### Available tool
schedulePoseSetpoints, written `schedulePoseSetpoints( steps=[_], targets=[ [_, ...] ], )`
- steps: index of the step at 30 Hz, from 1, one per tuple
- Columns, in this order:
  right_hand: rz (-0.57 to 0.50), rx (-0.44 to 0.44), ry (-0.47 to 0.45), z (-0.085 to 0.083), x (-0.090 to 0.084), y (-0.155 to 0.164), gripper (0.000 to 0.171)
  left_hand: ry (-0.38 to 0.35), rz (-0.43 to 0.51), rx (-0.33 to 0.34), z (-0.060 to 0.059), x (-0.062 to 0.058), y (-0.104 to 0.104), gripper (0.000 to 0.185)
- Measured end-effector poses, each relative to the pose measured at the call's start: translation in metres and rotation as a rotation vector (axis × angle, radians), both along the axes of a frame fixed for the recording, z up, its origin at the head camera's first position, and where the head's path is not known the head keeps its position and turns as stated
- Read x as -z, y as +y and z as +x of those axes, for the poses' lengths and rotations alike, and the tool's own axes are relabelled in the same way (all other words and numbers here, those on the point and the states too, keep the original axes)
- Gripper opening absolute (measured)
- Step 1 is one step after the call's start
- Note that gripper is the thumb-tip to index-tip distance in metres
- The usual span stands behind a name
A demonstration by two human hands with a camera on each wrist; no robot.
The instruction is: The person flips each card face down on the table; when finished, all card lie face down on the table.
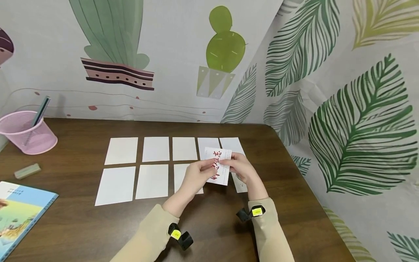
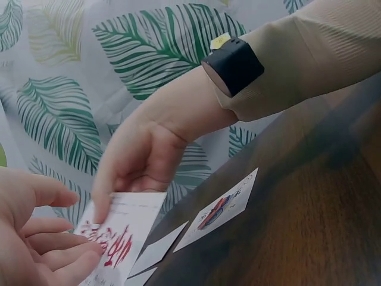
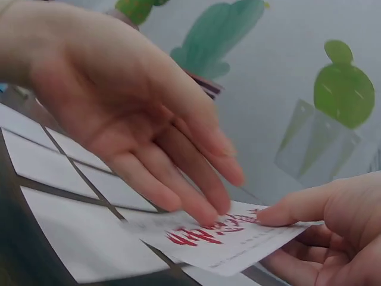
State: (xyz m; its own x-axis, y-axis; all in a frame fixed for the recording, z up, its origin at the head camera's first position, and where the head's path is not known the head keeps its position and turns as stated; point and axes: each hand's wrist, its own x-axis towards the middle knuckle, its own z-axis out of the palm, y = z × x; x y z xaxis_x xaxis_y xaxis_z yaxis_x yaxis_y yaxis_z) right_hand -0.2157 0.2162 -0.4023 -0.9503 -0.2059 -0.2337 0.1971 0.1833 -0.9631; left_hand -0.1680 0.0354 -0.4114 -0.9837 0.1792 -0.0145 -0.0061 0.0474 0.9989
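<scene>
On the dark table [image 1: 82, 225], blank white cards [image 1: 155, 149] lie in two rows toward its far edge. Near the right edge, both hands are together — left hand [image 1: 195, 177] and right hand [image 1: 243, 168] pinch one red-lettered card [image 1: 218, 166], lifted above the rows.

book [image 1: 19, 213] being cut off by left edge | red-lettered card [image 1: 218, 165] hiding blank card [image 1: 240, 182] | lettering blurring

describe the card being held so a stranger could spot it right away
On the brown table, white cards lie in two rows. Above their right end, the left hand and right hand hold one card. It alone is lifted and shows red writing.
</scene>
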Motion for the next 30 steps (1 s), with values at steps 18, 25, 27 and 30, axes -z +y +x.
schedulePoseSetpoints(
  steps=[18, 25, 27, 30],
  targets=[
    [-0.181, -0.096, 0.036, 0.009, -0.003, -0.031, 0.051, 0.218, -0.190, -0.097, 0.004, -0.010, -0.003, 0.043],
    [-0.179, -0.139, 0.062, 0.008, -0.002, -0.027, 0.063, 0.209, -0.146, -0.122, 0.000, -0.005, -0.005, 0.035],
    [-0.160, -0.138, 0.066, 0.007, -0.003, -0.025, 0.057, 0.193, -0.124, -0.108, -0.002, -0.003, -0.006, 0.031],
    [-0.125, -0.115, 0.057, 0.006, -0.004, -0.021, 0.040, 0.144, -0.095, -0.090, -0.005, -0.001, -0.008, 0.030]
  ],
)
